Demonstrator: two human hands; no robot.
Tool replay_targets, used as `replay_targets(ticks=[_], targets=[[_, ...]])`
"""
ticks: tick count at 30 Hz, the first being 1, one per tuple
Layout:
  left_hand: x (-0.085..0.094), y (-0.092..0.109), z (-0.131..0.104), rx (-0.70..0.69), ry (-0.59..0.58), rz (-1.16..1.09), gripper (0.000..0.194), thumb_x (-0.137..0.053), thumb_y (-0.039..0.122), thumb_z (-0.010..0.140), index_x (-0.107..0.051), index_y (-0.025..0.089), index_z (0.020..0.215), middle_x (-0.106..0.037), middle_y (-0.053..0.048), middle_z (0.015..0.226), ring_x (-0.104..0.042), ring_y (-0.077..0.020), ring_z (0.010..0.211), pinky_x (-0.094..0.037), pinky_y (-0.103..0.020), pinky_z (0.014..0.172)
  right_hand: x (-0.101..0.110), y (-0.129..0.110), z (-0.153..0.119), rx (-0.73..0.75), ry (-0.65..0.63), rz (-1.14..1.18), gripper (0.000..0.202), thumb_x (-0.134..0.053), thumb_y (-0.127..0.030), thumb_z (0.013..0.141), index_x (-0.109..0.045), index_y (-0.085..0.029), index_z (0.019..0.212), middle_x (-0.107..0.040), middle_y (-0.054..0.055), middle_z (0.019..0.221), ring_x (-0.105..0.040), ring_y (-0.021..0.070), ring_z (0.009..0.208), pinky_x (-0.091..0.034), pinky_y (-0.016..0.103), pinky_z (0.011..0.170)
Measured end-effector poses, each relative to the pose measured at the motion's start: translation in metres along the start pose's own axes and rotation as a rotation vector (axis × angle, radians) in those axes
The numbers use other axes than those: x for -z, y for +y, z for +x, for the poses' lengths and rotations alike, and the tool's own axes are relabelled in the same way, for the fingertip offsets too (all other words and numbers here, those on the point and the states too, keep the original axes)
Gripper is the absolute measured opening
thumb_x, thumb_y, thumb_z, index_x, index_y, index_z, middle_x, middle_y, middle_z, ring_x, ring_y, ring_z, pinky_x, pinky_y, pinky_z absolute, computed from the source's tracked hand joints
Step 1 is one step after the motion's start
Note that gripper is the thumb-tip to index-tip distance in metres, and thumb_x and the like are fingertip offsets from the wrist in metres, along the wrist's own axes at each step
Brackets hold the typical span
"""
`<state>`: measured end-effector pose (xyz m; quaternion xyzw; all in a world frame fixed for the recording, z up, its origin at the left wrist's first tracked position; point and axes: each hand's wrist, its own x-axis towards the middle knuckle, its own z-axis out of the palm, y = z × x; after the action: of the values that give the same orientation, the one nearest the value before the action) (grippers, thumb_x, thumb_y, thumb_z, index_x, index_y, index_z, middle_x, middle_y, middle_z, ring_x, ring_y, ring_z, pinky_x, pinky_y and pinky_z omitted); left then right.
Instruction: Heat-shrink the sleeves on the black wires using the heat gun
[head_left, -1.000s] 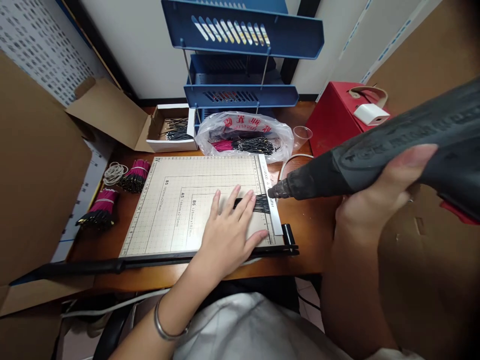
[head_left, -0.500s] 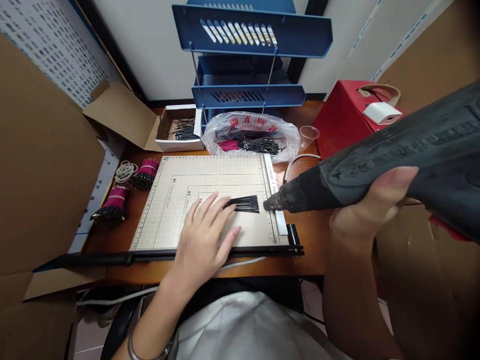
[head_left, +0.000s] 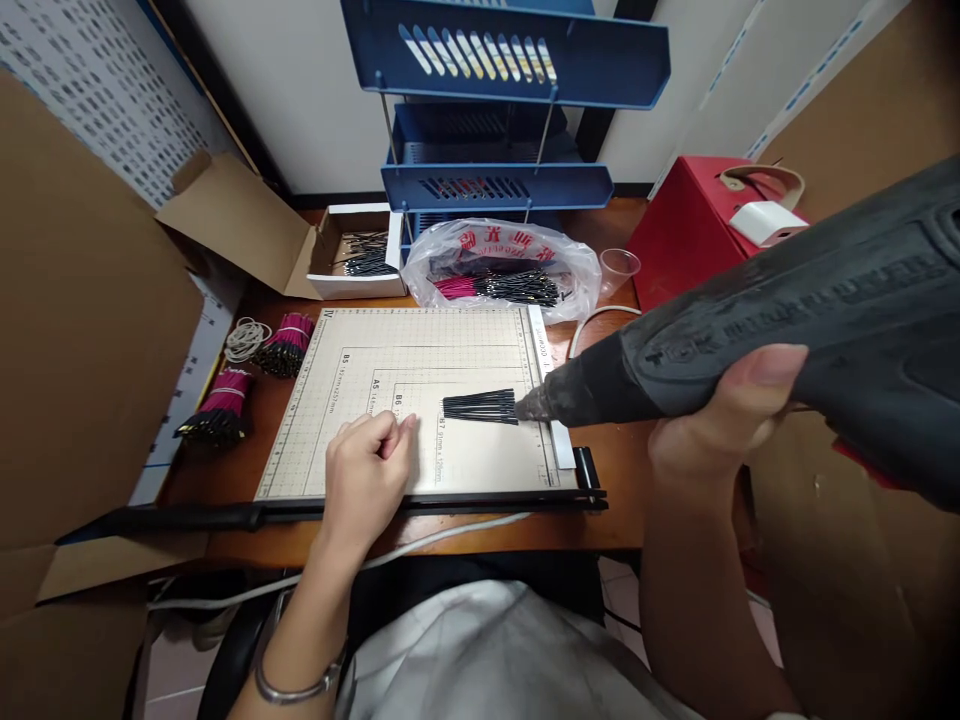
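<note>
In my right hand (head_left: 731, 425) is a black heat gun (head_left: 705, 330), its conical nozzle pointing left and down. The tip is at the right end of a flat row of thin black strips (head_left: 480, 406), which lie side by side on a cream paper cutter (head_left: 315, 430); I cannot tell whether it touches them. My left hand (head_left: 367, 470) is curled into a fist over the cutter's front edge, left of the strips and apart from them, with nothing showing in it. The cutter's black arm (head_left: 187, 517) lies along the front.
Pink-and-black bundles (head_left: 221, 405) and a coil of cord (head_left: 247, 340) lie at left. Behind the cutter are a small open box (head_left: 352, 288), a plastic bag (head_left: 427, 265) of similar pieces and blue trays (head_left: 495, 190). A red box (head_left: 675, 230) and a clear cup (head_left: 619, 265) stand right.
My left hand has drawn back left from the strips and closed from spread fingers into a fist. The heat gun has shifted slightly left, its tip now at the strips' right end.
</note>
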<state>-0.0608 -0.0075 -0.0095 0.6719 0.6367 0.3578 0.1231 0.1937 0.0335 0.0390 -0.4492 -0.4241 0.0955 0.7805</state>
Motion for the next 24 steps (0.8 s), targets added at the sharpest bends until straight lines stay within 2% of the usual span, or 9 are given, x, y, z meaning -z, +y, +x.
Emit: replay_targets(ticks=[4, 7, 10, 14, 16, 19, 24], targets=[[0.001, 0.000, -0.002, -0.039, -0.016, 0.024, 0.047, -0.055, 0.025, 0.093, -0.023, 0.021, 0.058, -0.025, 0.006, 0.052, -0.028, -0.0123, 0.051, -0.026, -0.029, 0.060, 0.001, 0.000, 0.000, -0.026, -0.001, 0.048, 0.048, -0.059, -0.058, 0.089, -0.071, -0.021, 0.117, -0.065, 0.003, 0.126, -0.050, 0.0240, 0.140, -0.025, 0.046, 0.129], [0.001, -0.001, -0.002, -0.057, -0.015, 0.024, 0.046, -0.053, 0.022, 0.091, -0.022, 0.021, 0.057, -0.023, 0.006, 0.052, -0.026, -0.0124, 0.051, -0.024, -0.030, 0.060, 0.002, 0.000, 0.001, -0.014, 0.026, -0.013, 0.045, -0.059, -0.057, 0.089, -0.072, -0.022, 0.115, -0.064, 0.002, 0.128, -0.049, 0.0237, 0.140, -0.022, 0.045, 0.130], [0.001, -0.002, -0.003, -0.067, -0.017, 0.014, 0.044, -0.052, 0.019, 0.090, -0.022, 0.021, 0.058, -0.024, 0.006, 0.052, -0.027, -0.0128, 0.051, -0.024, -0.031, 0.060, 0.001, 0.000, 0.002, 0.021, 0.001, 0.021, 0.044, -0.058, -0.056, 0.090, -0.073, -0.021, 0.111, -0.063, 0.002, 0.130, -0.049, 0.0243, 0.141, -0.021, 0.043, 0.131], [0.002, -0.003, -0.004, -0.059, -0.004, -0.010, 0.043, -0.052, 0.017, 0.091, -0.021, 0.021, 0.060, -0.024, 0.005, 0.053, -0.027, -0.0127, 0.052, -0.024, -0.030, 0.059, -0.002, 0.000, 0.003, 0.036, -0.004, -0.010, 0.039, -0.058, -0.055, 0.090, -0.072, -0.022, 0.104, -0.063, 0.001, 0.130, -0.043, 0.0242, 0.146, -0.022, 0.046, 0.131], [0.002, -0.004, -0.005, -0.048, 0.006, -0.027, 0.045, -0.052, 0.019, 0.093, -0.020, 0.021, 0.062, -0.023, 0.006, 0.054, -0.027, -0.0122, 0.052, -0.025, -0.030, 0.059, -0.002, -0.002, 0.004, 0.021, 0.020, -0.042, 0.038, -0.058, -0.057, 0.088, -0.071, -0.023, 0.102, -0.063, 0.002, 0.129, -0.040, 0.0250, 0.148, -0.026, 0.048, 0.130], [0.003, -0.005, -0.006, -0.034, 0.009, -0.047, 0.047, -0.053, 0.021, 0.095, -0.019, 0.021, 0.062, -0.022, 0.006, 0.055, -0.027, -0.0117, 0.052, -0.026, -0.029, 0.059, -0.002, -0.007, 0.005, -0.016, 0.040, -0.042, 0.038, -0.059, -0.053, 0.087, -0.071, -0.024, 0.108, -0.062, 0.003, 0.127, -0.040, 0.0270, 0.148, -0.033, 0.048, 0.127], [0.002, -0.004, -0.006, -0.020, 0.003, -0.057, 0.051, -0.059, 0.024, 0.094, -0.022, 0.021, 0.059, -0.023, 0.007, 0.053, -0.027, -0.0107, 0.051, -0.028, -0.028, 0.060, 0.000, -0.012, 0.004, -0.044, 0.043, -0.069, 0.048, -0.059, -0.050, 0.087, -0.066, -0.023, 0.126, -0.063, 0.003, 0.125, -0.045, 0.0264, 0.144, -0.022, 0.049, 0.131]])
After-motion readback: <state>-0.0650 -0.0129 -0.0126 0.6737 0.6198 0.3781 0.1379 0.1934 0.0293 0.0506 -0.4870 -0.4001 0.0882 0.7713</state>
